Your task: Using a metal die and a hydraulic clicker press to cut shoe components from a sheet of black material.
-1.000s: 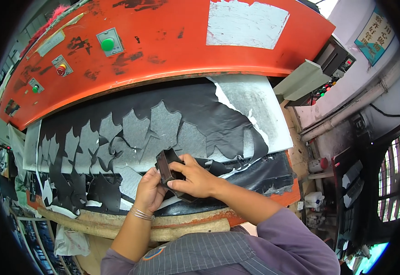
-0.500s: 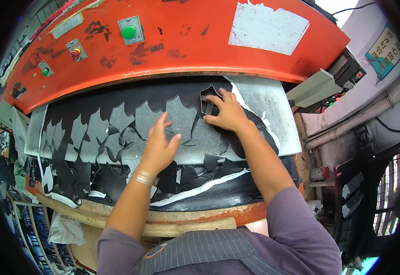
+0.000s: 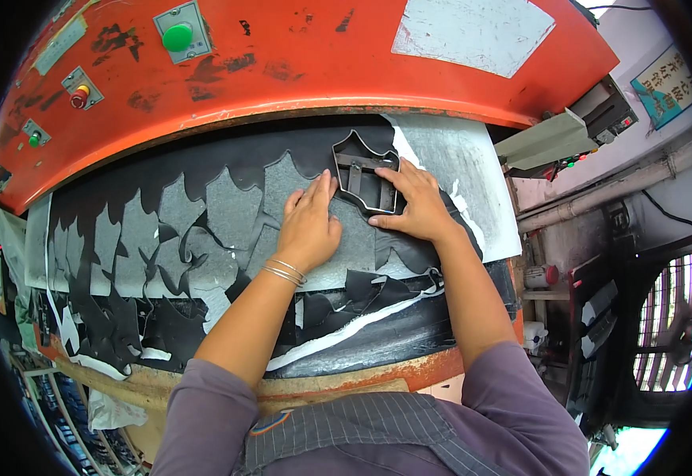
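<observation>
A steel cutting die [image 3: 349, 169], a shaped metal outline with crossbars, lies on a black leather-like sheet [image 3: 227, 143]. My right hand [image 3: 417, 202] grips its right side, thumb at the lower corner and fingers over the upper bar. Beside the die's left edge rests my left hand [image 3: 312, 226], fingers stretched out over the sheet's cut edge; whether they touch the die I cannot tell. Left of my hands, shaped cut-outs in the sheet bare a grey-white cutting board [image 3: 235, 206]. Black scraps [image 3: 175, 329] hang along the near side.
An orange machine beam [image 3: 298, 71] spans the far side, carrying a large green button [image 3: 178, 37] and a red button [image 3: 80, 97]. A grey metal plate [image 3: 544, 143] juts out at the right. Along the near edge runs a worn wooden rail [image 3: 346, 389].
The die has turned and sits flatter in view, with my right hand now at its right side. My left hand has moved right, up to the die's left edge. The view has shifted slightly.
</observation>
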Motion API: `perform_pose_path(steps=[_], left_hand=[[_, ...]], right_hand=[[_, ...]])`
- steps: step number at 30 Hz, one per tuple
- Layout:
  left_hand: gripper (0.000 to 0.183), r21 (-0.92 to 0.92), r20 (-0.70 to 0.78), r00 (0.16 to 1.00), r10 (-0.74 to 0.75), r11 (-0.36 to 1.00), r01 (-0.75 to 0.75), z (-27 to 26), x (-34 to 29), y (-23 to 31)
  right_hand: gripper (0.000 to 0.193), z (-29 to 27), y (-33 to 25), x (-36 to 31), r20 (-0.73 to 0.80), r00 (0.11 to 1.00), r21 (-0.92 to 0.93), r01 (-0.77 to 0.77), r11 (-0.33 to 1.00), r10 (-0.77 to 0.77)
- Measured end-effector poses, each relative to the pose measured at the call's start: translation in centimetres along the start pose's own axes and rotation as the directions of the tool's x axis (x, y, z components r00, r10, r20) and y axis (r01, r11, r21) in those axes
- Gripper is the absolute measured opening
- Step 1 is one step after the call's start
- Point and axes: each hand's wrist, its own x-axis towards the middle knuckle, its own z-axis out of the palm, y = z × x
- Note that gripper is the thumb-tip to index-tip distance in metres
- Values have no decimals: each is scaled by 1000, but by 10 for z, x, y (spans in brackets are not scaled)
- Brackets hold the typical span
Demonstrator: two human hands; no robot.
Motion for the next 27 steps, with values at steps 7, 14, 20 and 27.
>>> perform_pose_path(steps=[7,14,20,27], left_hand=[[69,0,-22,1000,18,1000,-18,2,-1,0],[62,-446,-278,943,-185,894,44,-92,-45,-68],[63,-582,-676,437,-593,794,176,-278,-84,-245],[66,-223,-844,393,-365,905,362,-411,-143,-313]], right_hand=[[91,2,2,-2,32,999,-45,7,999,-6],[103,-19,-39,-38,-214,970,-33,-127,991,117],[77,-41,-189,23,-247,969,278,57,959,14],[35,-53,-297,118,-430,887,416,29,909,168]])
